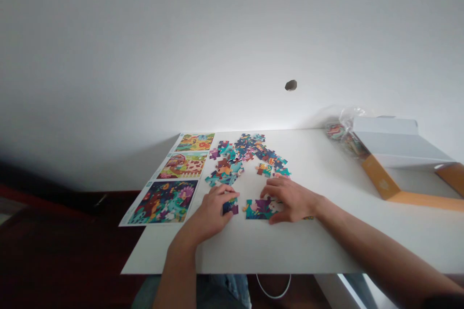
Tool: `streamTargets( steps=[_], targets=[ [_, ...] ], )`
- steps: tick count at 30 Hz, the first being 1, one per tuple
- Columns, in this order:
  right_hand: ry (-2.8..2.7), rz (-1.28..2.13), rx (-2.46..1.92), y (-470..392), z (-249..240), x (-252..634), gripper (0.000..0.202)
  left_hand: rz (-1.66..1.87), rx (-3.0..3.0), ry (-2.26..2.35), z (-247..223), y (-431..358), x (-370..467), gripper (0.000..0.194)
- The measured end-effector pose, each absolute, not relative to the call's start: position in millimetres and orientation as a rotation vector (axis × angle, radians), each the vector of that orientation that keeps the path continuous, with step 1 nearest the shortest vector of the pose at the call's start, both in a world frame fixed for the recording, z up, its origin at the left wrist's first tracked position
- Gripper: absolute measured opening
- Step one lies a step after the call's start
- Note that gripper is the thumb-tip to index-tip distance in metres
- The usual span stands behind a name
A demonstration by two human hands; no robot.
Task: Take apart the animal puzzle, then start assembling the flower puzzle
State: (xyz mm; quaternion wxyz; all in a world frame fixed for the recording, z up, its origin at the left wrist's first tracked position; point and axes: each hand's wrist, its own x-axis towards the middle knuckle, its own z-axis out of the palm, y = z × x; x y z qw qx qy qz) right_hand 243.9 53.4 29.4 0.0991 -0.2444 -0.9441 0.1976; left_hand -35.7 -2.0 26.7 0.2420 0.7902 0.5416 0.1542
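On the white table, my left hand (213,210) has its thumb and fingers closed about the edges of a dark blue and purple jigsaw puzzle piece (231,206) lying flat. My right hand (293,198) is curved over a strip of joined puzzle pieces (255,209), thumb at the near edge and fingers at the far edge. Part of this strip is hidden under the palm, and a bit shows beyond the wrist. A small gap separates the left piece from the strip. Beyond both hands lies a heap of loose puzzle pieces (250,146). One orange and green piece (264,170) sits nearer the right hand.
A printed picture sheet (148,201) with three scenes lies at the left, its corner over the table edge. At the right stand an open white and orange box (389,195) and a clear plastic bag (350,137) with colourful contents. The wall (235,48) borders the table's back.
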Motion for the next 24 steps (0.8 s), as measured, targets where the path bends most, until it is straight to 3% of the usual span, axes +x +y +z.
streamTargets(
  steps=[3, 7, 14, 24],
  targets=[
    [-2.767, 0.569, -0.760, 51, 27, 238, 0.064, 0.410, 2.130, 1.439, 28, -3, -30, 0.050],
    [-2.747, 0.575, -0.786, 48, 24, 232, 0.056, 0.398, 2.104, 1.409, 29, -3, -23, 0.050],
    [-2.729, 0.595, -0.759, 49, 22, 233, 0.047, 0.503, 1.940, 1.760, 32, 1, -34, 0.031],
    [-2.721, 0.549, -0.764, 48, 21, 230, 0.043, 0.409, 1.897, 1.618, 35, -6, -37, 0.029]
  ],
)
